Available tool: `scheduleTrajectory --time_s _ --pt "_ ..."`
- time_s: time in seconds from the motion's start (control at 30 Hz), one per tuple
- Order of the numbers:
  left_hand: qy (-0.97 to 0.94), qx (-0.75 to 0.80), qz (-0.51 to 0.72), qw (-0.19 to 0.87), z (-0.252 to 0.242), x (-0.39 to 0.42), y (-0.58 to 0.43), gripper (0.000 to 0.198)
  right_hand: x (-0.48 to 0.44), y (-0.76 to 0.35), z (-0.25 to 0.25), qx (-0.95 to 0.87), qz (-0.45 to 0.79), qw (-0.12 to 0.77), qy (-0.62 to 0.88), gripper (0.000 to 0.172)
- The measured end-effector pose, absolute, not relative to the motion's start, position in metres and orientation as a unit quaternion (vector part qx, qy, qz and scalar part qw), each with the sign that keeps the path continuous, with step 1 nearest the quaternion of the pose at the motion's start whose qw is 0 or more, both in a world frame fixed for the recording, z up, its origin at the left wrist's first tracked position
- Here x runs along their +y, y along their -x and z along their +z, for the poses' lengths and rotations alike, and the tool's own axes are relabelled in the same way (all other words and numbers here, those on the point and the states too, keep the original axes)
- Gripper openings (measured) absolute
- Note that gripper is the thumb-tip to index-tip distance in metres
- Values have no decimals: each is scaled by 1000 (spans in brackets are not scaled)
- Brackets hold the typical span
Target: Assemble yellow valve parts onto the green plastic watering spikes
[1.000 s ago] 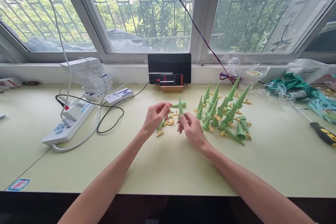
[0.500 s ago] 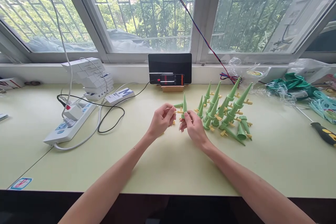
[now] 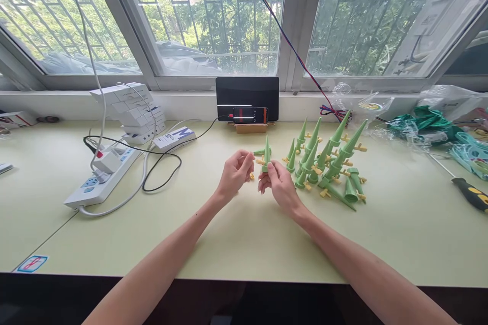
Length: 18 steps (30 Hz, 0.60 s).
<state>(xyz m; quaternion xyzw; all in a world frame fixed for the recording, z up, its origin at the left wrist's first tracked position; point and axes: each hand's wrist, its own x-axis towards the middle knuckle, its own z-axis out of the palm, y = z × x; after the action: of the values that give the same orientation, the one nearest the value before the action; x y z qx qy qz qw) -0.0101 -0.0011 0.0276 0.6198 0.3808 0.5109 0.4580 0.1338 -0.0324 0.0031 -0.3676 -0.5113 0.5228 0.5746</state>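
Right hand (image 3: pixel 280 183): pinches a green cone spike (image 3: pixel 266 152) by its base, tip upright, above the table (image 3: pixel 229 233). Left hand (image 3: pixel 235 171): fingers closed at the spike's yellow side fitting (image 3: pixel 260 161), steadying it; exact grip unclear. Just right: group of like cone spikes (image 3: pixel 328 162), most standing, some lying. Far right: screwdriver (image 3: pixel 470 195). Behind: phone (image 3: pixel 249 115) propped facing the person. Left: power strip (image 3: pixel 99 180), stacked boxes (image 3: pixel 125 106).

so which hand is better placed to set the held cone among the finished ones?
Right, probably. The right hand pinches the green cone upright and sits nearest the finished cluster. The left hand is farther away.
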Motion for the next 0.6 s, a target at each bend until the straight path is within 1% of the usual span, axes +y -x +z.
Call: scheduleTrajectory --time_s 0.1,0.2,0.3,0.47,0.6 --pt "-616 402 510 446 27 1 10 40 -33 -134 5 -480 584 573 317 37" --pt "-626 379 460 502 29 -1 8 44 -34 -134 5 -461 635 554 277 35" --pt "-628 348 421 554 30 -6 6 46 -34 -134 5 -448 661 543 261 36" --pt "-614 365 446 539 28 -7 8 39 -32 -133 7 -442 649 546 292 42" --pt "-595 382 483 517 27 -4 9 35 -33 -133 8 -478 574 563 354 44"
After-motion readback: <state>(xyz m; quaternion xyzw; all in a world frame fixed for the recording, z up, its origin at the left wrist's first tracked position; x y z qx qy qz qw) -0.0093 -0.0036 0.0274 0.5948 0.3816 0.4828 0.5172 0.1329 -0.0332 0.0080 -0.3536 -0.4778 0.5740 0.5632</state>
